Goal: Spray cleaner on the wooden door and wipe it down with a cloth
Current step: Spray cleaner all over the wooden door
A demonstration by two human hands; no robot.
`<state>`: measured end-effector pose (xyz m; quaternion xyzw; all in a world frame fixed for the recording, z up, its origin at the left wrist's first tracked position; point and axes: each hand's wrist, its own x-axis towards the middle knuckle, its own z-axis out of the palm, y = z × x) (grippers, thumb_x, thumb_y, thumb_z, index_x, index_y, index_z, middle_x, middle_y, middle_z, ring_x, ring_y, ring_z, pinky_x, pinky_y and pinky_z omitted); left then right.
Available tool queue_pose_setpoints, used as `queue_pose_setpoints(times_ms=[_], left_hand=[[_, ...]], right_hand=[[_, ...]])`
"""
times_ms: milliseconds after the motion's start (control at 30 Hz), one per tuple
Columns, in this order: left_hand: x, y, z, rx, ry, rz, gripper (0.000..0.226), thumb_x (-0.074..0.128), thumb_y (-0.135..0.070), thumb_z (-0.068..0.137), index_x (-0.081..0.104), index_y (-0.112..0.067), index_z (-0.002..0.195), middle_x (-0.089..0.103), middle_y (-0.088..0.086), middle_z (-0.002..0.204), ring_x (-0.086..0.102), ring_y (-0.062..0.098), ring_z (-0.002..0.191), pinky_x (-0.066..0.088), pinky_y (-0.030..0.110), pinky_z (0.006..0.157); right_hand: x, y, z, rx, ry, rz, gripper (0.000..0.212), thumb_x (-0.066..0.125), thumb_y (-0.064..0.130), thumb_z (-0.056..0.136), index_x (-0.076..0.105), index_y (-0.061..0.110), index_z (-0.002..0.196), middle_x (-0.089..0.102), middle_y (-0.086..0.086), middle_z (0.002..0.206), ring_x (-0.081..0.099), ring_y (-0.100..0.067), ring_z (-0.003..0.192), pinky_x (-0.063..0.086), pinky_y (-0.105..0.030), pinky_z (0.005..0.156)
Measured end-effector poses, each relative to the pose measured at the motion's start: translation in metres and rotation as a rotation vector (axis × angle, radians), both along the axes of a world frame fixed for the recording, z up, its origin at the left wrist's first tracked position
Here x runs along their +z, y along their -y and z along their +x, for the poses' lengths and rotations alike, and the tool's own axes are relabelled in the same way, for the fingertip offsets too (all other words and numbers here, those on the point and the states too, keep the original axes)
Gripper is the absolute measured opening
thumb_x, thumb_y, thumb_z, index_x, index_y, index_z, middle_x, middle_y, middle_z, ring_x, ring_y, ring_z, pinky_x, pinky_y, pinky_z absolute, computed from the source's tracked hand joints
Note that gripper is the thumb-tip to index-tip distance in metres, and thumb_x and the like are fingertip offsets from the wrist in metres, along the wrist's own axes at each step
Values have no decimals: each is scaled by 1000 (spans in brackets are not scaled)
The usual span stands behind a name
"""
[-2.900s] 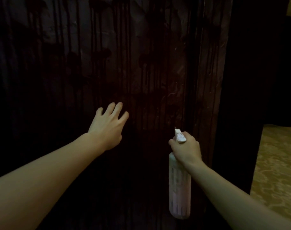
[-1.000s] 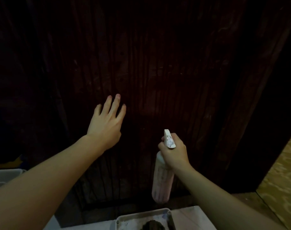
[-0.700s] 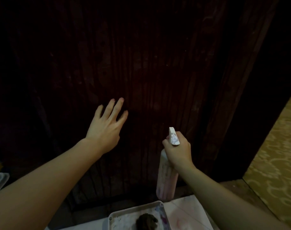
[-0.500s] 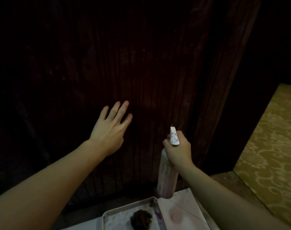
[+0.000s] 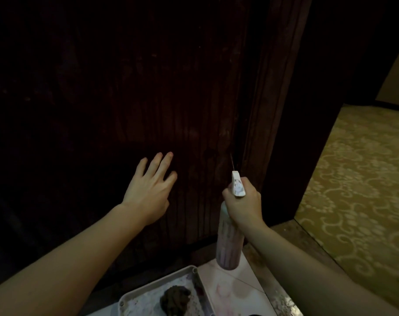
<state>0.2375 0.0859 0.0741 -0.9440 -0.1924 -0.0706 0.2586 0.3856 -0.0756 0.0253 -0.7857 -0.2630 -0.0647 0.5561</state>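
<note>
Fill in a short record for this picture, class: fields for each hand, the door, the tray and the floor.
left hand: left hand, fingers straight and spread, at the door; contact not clear
right hand: right hand grips the bottle at its trigger, nozzle aimed at the door
door: door, dark wood, vertical streaks
tray: tray on the floor below, a dark cloth in it
floor: patterned carpet to the right

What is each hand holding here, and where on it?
The right hand grips the spray bottle at its neck, just under the trigger head. The left hand holds nothing; its fingers are spread in front of the wooden door.
</note>
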Motion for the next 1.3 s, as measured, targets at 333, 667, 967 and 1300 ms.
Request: queue_pose_setpoints(times_ms=[333, 667, 967, 1300], left_hand=[[-34, 20, 18, -37, 12, -54, 66, 49, -39, 89, 25, -21, 147, -14, 16, 158, -9, 33, 146, 3, 51, 116], [-85, 32, 23, -88, 4, -106, 65, 62, -37, 78, 45, -18, 137, 8, 19, 159, 10, 36, 145, 14, 54, 114], [-151, 53, 42, -160, 25, -208, 67, 85, -28, 33, 70, -13, 96, 52, 24, 134, 49, 40, 121, 44, 58, 91], [-215, 75, 49, -178, -68, -280, 70, 87, -36, 32, 71, -14, 96, 53, 23, 133, 44, 38, 119, 43, 55, 90]], right_hand=[[-37, 19, 1, 107, -74, -37, 18, 61, 28, 73, 52, 16, 84, 60, -6, 79, 59, -24, 77, 50, -48, 69], [-90, 39, 4, 171, -151, -135, 26, 64, 35, 67, 49, 31, 89, 57, 0, 90, 57, -22, 89, 51, -40, 74], [-155, 83, 8, 184, -384, -290, 33, 68, 25, 70, 50, 27, 97, 54, -2, 96, 56, -22, 92, 52, -38, 76], [-206, 125, 7, 264, -597, -388, 52, 68, 3, 77, 43, 23, 118, 56, -13, 112, 57, -22, 97, 52, -30, 76]])
